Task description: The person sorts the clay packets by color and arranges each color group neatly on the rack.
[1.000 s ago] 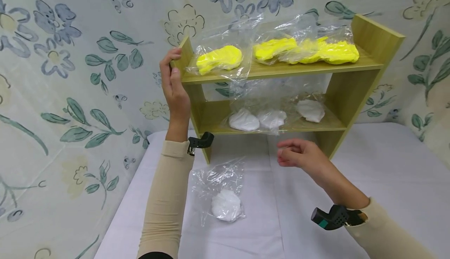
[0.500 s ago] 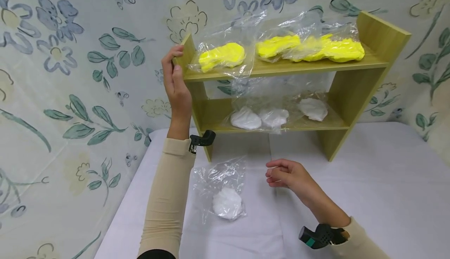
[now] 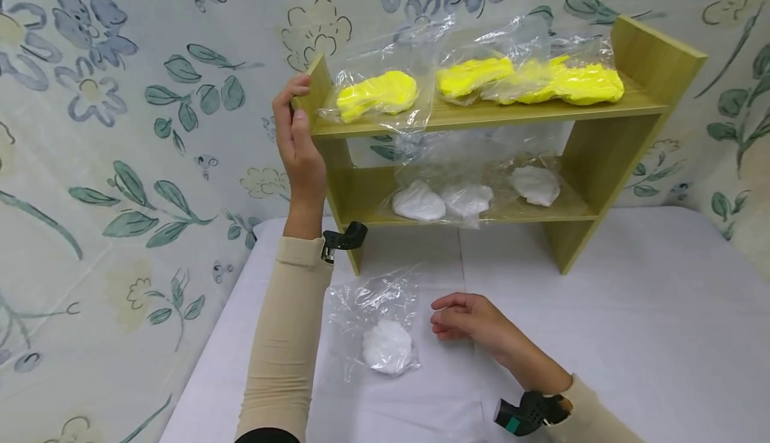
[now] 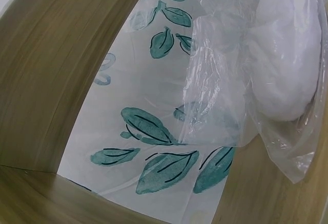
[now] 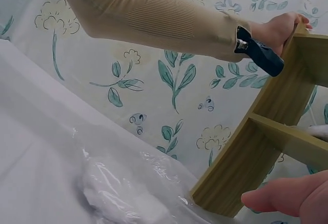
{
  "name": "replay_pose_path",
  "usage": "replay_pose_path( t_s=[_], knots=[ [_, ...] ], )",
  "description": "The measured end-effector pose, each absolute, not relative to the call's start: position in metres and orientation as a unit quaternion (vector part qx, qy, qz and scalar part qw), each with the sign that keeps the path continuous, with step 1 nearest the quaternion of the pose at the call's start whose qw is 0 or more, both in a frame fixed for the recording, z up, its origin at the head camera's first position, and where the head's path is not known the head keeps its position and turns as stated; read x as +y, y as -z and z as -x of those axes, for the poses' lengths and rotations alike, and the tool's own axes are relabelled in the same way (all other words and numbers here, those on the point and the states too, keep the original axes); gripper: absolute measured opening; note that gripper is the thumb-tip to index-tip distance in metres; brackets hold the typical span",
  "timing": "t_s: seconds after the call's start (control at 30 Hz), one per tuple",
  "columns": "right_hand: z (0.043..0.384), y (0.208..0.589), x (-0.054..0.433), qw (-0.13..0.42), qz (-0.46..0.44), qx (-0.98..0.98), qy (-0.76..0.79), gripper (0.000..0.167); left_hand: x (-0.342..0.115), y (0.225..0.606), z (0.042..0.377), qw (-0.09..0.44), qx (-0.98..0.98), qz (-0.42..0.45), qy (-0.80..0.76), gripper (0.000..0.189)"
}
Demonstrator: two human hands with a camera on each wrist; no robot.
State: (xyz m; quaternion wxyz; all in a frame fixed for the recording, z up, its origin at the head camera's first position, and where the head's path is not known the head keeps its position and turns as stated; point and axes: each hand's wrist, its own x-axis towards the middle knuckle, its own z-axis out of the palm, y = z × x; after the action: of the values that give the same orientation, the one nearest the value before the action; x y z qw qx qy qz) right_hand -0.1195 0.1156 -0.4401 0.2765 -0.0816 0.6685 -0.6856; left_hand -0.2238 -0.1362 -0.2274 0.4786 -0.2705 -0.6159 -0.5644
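Note:
My left hand [image 3: 305, 162] grips the upper left side panel of a small wooden shelf [image 3: 577, 122]. A clear plastic bag with a rounded white lump [image 3: 388, 348] lies on the table in front of the shelf. Just right of that bag, my right hand [image 3: 475, 323] hovers with loosely bent fingers and holds nothing. In the right wrist view, the bagged white lump [image 5: 120, 196] is at the lower left and one digit [image 5: 279, 196] shows at the lower right. The left wrist view shows another bagged white lump [image 4: 287, 49] on the shelf, but not the hand.
Bagged bright yellow lumps [image 3: 379, 94] line the top board. On the middle board sit bagged white lumps [image 3: 419, 201], their clear bags overlapping. A white cloth [image 3: 662, 309] covers the table, and a flowered curtain [image 3: 150, 162] hangs behind and at the left.
My right hand has moved away from below the middle board, down and left toward the bag on the table. The left hand has stayed on the shelf's side panel.

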Motion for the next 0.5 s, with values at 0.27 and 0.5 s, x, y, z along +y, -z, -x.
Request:
replay_pose_path(
  t_s=[0.27,0.5],
  knots=[
    [0.116,0.452,0.106,0.311,0.079,0.641,0.697,0.046,-0.136,0.226,0.223,0.479,-0.617,0.269,0.563,0.031],
    [0.107,0.461,0.094,0.345,0.068,0.632,0.691,0.046,-0.136,0.227,0.224,0.479,-0.609,0.276,0.569,0.031]
  ],
)
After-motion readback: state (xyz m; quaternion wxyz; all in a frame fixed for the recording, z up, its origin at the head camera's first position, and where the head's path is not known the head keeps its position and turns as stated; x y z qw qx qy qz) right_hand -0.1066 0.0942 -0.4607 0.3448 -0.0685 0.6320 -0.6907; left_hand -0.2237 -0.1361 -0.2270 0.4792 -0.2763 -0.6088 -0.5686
